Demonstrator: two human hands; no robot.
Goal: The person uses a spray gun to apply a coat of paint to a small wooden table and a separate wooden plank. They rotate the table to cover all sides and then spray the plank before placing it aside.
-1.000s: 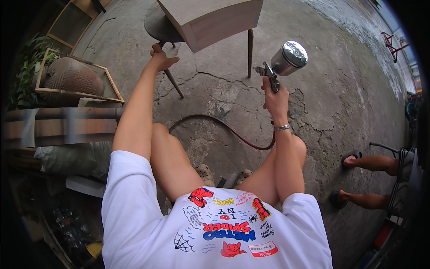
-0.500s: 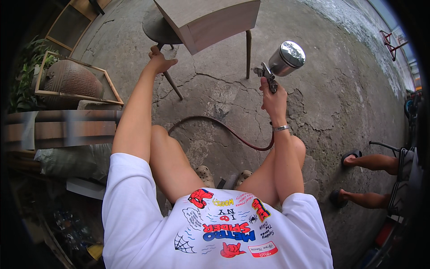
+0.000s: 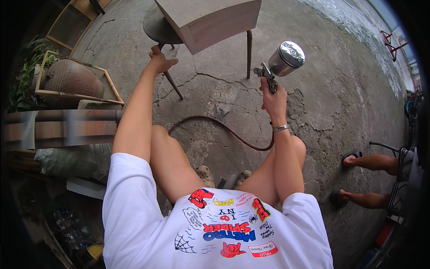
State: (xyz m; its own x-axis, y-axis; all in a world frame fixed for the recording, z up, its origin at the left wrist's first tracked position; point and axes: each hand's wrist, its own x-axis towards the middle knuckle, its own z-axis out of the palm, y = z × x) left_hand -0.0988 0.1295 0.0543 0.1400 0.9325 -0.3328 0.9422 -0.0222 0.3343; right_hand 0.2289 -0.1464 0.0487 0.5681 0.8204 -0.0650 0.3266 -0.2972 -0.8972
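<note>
My right hand (image 3: 274, 99) is wrapped around the handle of a spray gun (image 3: 267, 74). A shiny metal paint cup (image 3: 286, 58) tops the gun, tilted to the right. From below that hand a dark red hose (image 3: 224, 127) curves left across the ground. My left hand (image 3: 160, 62) is at a round-seated stool (image 3: 160, 28), its fingers closed around the upper part of a stool leg (image 3: 173, 85), with the thumb sticking out to the right. On the stool rests a pale, greyish-white box (image 3: 215, 22), cut off by the upper edge of the view. The gun is right of the box, apart from it.
At left lie a wooden frame (image 3: 114, 87), a large brown clay pot (image 3: 74, 80), plants (image 3: 27, 74) and stacked brown boards (image 3: 89, 127). A person's legs (image 3: 371, 166) in sandals stand at right. The concrete ground (image 3: 313, 98) is cracked.
The box and stool seat have shifted very slightly to the right. Both my hands and the spray gun stay in nearly the same place.
</note>
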